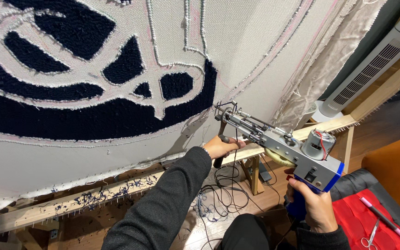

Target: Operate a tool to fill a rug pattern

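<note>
Hands, two, on one tufting gun (pixel 278 146) at a stretched cloth (pixel 251 41).

Left hand (pixel 218 147) is clenched round the gun's black front handle, sleeve dark grey; right hand (pixel 313 206) grasps the blue rear grip; the gun's needle tip sits at the cloth, just beside the dark navy tufted area (pixel 93 120); one wooden frame rail (pixel 84 199) runs below, flecked with navy yarn; one white tower fan (pixel 371 65) stands right; one pink pen (pixel 385 218) and one pair of scissors (pixel 371 236) lie on a red cushion (pixel 353 222).
</note>
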